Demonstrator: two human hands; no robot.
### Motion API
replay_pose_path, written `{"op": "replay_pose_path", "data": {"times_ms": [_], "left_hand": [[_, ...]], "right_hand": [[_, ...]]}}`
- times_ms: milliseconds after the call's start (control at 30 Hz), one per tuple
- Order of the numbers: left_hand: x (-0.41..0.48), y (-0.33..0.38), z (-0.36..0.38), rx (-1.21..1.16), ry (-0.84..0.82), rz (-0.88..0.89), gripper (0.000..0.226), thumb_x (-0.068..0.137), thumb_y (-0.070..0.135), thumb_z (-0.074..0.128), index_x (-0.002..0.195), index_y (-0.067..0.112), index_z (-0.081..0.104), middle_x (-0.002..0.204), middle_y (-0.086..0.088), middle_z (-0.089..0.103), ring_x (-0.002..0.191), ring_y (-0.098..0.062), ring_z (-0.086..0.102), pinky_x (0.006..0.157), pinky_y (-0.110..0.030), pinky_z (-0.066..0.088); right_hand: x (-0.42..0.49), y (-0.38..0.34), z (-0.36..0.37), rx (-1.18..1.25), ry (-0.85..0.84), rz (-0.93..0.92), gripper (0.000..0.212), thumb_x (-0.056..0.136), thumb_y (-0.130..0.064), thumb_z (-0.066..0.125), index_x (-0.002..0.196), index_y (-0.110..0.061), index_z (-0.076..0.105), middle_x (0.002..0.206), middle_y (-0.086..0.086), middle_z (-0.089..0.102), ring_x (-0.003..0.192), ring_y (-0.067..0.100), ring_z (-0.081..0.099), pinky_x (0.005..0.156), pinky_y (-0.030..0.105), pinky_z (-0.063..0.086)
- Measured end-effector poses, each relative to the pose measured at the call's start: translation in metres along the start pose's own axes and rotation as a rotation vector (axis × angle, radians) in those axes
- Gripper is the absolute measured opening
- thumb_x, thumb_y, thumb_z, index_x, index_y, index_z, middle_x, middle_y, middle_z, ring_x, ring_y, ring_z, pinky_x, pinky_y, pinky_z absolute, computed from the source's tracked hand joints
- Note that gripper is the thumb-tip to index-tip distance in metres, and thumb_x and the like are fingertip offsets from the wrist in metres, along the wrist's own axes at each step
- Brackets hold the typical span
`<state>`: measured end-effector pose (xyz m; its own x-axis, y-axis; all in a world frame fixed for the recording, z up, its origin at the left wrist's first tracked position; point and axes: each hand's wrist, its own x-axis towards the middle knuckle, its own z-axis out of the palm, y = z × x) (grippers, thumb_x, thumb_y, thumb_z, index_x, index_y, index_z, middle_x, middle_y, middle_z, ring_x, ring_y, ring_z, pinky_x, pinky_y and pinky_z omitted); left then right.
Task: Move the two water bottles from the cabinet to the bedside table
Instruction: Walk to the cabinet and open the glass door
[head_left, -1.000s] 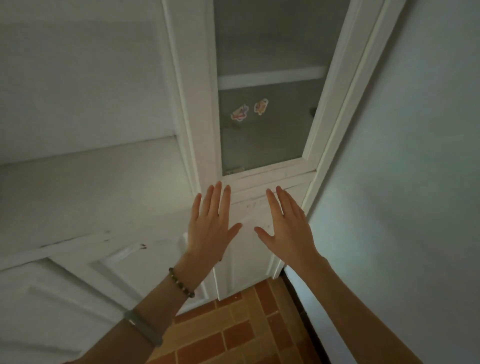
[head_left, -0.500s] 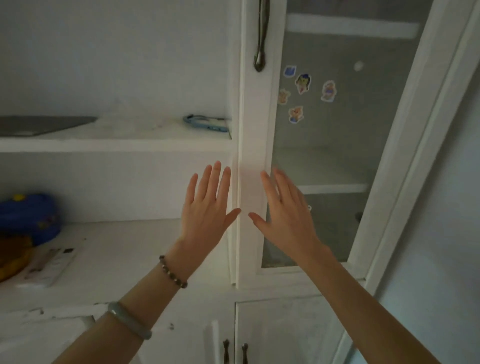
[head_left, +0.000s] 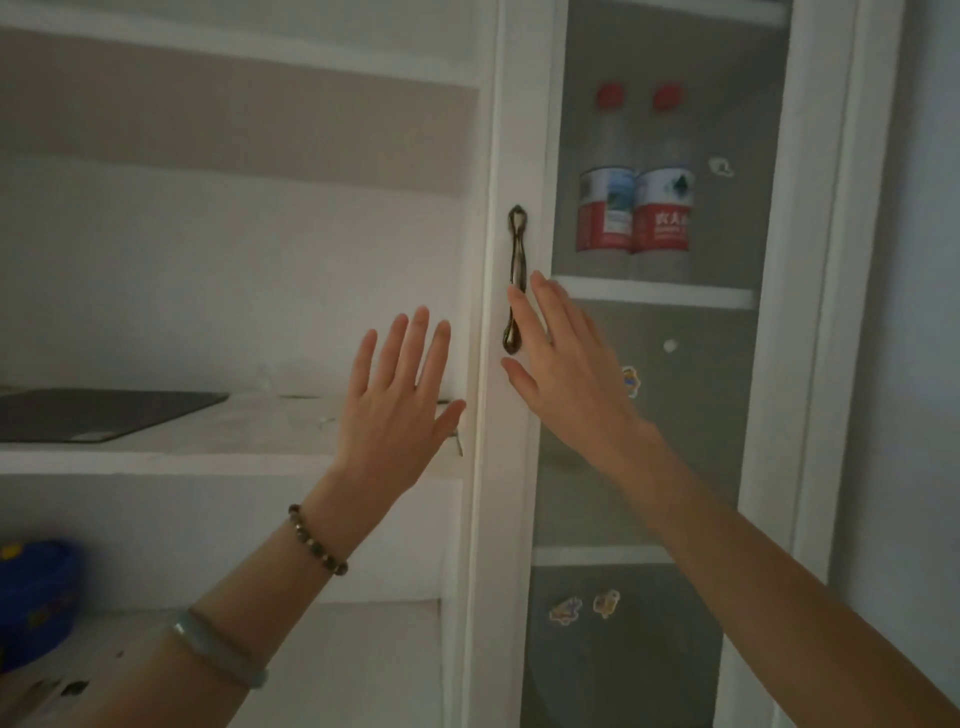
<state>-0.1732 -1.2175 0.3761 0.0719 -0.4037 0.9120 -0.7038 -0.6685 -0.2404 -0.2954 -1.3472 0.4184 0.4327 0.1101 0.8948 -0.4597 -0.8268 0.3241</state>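
Observation:
Two clear water bottles with red caps and red-and-white labels stand side by side on an upper shelf behind the closed glass door of the white cabinet (head_left: 810, 260): the left bottle (head_left: 605, 208) and the right bottle (head_left: 665, 208). A dark metal door handle (head_left: 517, 249) runs down the door's left frame. My right hand (head_left: 566, 374) is open, fingers spread, with its fingertips at the lower part of the handle. My left hand (head_left: 400, 405) is open and raised in front of the open shelves, left of the door frame. Neither hand holds anything.
A dark flat pad (head_left: 98, 413) lies on the open shelf at left. A blue object (head_left: 36, 597) sits on the lower shelf at the far left. Small stickers (head_left: 584, 605) dot the glass door. A plain wall (head_left: 924, 364) borders the cabinet on the right.
The view has tilted up from the floor to the upper shelves, bringing the bottles and the whole handle into sight. Both open hands have risen, the right one reaching the handle.

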Motion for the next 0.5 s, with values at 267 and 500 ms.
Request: {"op": "replay_pose_path", "data": {"times_ms": [267, 500], "left_hand": [[0.022, -0.029, -0.007, 0.077, 0.027, 0.008, 0.07, 0.085, 0.048, 0.047, 0.139, 0.006, 0.031, 0.144, -0.019, 0.036, 0.131, -0.035, 0.037, 0.107, -0.05, 0.027], [0.014, -0.03, -0.014, 0.031, 0.04, 0.032, 0.069, 0.086, 0.045, 0.048, 0.14, 0.008, 0.03, 0.145, -0.019, 0.035, 0.132, -0.035, 0.035, 0.107, -0.051, 0.024]], "right_hand": [[0.039, 0.015, 0.011, -0.029, 0.04, -0.049, 0.051, 0.085, -0.016, 0.064, 0.129, 0.002, 0.046, 0.135, 0.028, 0.046, 0.123, 0.039, 0.048, 0.099, 0.046, 0.043], [0.047, 0.001, 0.021, -0.017, 0.113, 0.003, 0.04, 0.081, -0.001, 0.066, 0.118, 0.007, 0.054, 0.126, 0.033, 0.052, 0.106, 0.032, 0.062, 0.081, 0.031, 0.055]]}}
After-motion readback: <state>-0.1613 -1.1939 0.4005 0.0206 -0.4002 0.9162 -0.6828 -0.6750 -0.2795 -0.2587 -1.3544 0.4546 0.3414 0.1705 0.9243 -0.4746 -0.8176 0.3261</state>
